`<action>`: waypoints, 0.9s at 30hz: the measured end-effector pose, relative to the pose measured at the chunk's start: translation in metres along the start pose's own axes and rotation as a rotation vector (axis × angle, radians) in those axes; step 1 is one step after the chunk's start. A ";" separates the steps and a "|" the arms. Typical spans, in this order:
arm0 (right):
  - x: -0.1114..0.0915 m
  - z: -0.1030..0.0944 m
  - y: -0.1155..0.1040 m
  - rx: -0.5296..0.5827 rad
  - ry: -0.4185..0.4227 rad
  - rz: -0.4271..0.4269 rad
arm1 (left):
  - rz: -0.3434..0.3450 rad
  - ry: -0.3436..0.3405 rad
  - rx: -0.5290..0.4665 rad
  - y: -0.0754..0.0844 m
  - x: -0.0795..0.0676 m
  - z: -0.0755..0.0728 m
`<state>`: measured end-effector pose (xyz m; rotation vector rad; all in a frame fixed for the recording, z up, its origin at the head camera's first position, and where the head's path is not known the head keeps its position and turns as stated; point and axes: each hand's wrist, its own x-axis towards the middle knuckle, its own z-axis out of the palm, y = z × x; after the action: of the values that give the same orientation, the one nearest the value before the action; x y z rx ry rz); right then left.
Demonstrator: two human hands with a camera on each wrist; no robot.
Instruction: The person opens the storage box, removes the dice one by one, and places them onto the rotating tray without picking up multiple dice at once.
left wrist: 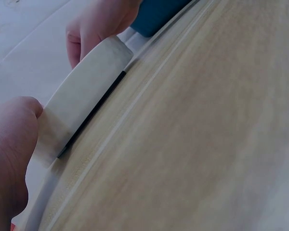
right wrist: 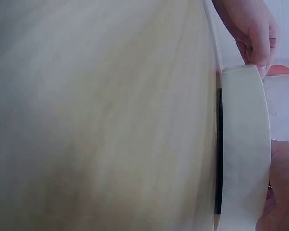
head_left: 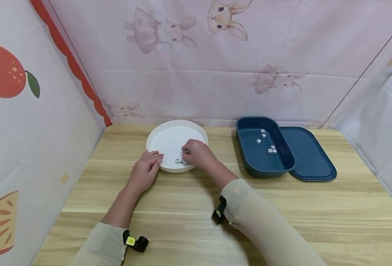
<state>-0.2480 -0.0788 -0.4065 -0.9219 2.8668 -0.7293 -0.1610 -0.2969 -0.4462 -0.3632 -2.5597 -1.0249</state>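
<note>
A round white tray [head_left: 162, 138] with a low rim sits at the back of the table. My left hand [head_left: 145, 170] grips its near-left rim, with fingers over the edge. Inside the tray, near its front right, my right hand [head_left: 198, 153] pinches a small white die [head_left: 184, 152] with dark marks. Just below those fingertips several dice [head_left: 179, 161] stand close together in a row, partly covered by the hand. In the left wrist view the tray's wall [left wrist: 86, 91] hides the dice. The right wrist view shows the wall too, with my left hand [right wrist: 253, 29] at the rim.
To the right stands a dark blue rectangular container [head_left: 254, 157] with several dice [head_left: 272, 149] inside. Its matching blue lid [head_left: 310, 155] lies flat beside it, partly behind the container. Printed cloth walls [head_left: 196, 92] border the wooden table [head_left: 176, 207].
</note>
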 end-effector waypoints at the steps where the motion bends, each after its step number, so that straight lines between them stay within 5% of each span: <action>1: -0.001 -0.001 0.000 0.005 0.002 0.003 | 0.000 -0.001 -0.001 0.000 0.000 0.000; 10: -0.008 -0.025 0.007 0.007 0.002 0.024 | -0.015 -0.008 0.015 0.000 0.000 0.001; 17: -0.023 -0.070 0.034 -0.080 0.088 -0.018 | -0.030 -0.015 0.010 0.002 -0.001 0.003; 27: -0.063 -0.132 0.111 -0.051 0.229 0.208 | -0.011 -0.005 0.005 0.000 -0.001 0.000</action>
<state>-0.2801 0.0911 -0.3450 -0.5635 3.1292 -0.7909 -0.1600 -0.2970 -0.4469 -0.3520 -2.5709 -1.0228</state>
